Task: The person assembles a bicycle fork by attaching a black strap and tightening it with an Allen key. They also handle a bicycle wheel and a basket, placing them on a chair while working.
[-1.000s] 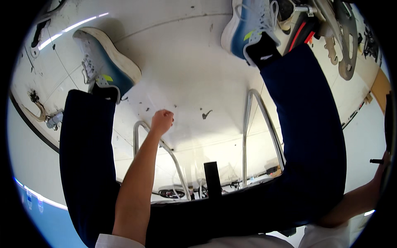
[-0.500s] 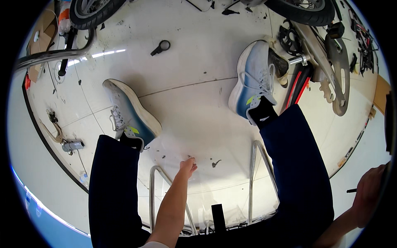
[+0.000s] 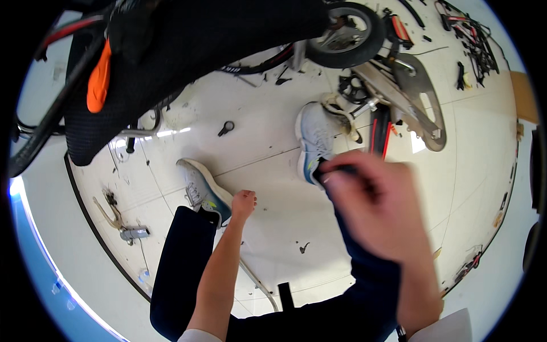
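Over the floor [image 3: 285, 228], inward from its left edge, the left hand [image 3: 245, 204] is curled beside a shoe [image 3: 199, 188]; apart, nearer to the right edge, the blurred right hand [image 3: 380, 214] pinches a small dark thing [image 3: 348, 169].

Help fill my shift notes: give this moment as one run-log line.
left hand: curled, contents unclear; right hand: raised, blurred, contents unclear; upper left: orange handle; floor: black ring-ended part, left shoe

Glossy tiled floor [image 3: 279, 228], matt cloth trousers [image 3: 185, 268], smooth plastic-looking orange handle [image 3: 99, 80], dull metal bar [image 3: 390, 90]
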A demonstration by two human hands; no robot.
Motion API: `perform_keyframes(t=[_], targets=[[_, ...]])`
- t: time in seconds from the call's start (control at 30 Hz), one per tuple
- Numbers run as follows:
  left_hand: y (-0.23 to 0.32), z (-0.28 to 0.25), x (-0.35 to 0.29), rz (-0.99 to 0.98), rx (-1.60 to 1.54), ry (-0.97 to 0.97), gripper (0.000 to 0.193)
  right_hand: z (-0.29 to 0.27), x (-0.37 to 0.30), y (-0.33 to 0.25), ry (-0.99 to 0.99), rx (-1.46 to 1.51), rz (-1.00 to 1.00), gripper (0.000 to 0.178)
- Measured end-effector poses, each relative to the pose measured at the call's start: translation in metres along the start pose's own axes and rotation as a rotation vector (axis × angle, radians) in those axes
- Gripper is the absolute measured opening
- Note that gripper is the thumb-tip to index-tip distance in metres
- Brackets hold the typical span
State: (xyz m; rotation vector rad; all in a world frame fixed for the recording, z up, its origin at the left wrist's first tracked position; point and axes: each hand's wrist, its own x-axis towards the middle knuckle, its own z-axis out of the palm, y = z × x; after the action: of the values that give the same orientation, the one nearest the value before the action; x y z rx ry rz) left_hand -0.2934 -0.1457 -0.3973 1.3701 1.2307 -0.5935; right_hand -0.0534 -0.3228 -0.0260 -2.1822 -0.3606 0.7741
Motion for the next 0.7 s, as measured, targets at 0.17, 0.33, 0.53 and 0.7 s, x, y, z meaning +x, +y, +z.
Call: perform_keyframes(t=[0.17,0.33,0.53,0.7], targets=[[0.045,0.012,-0.011,0.147,0.119,-0.021,0.023,0.061,-0.03,-0.018,-0.166,-0.121,-0.411,0.023],[0.022,0.045,-0.038,0.093,0.137,-0.187,0.018,0.062,-0.027,-0.022,-0.154,0.031,-0.42,0.011],[-0.008,0.104,-0.083,-0.012,0.406,-0.267,0.023,0.044,-0.022,-0.007,-0.097,0.105,-0.424,0.012],[-0.008,0.127,-0.1,-0.048,0.46,-0.34,0.026,0.041,-0.017,0.01,-0.137,0.064,-0.448,0.01]])
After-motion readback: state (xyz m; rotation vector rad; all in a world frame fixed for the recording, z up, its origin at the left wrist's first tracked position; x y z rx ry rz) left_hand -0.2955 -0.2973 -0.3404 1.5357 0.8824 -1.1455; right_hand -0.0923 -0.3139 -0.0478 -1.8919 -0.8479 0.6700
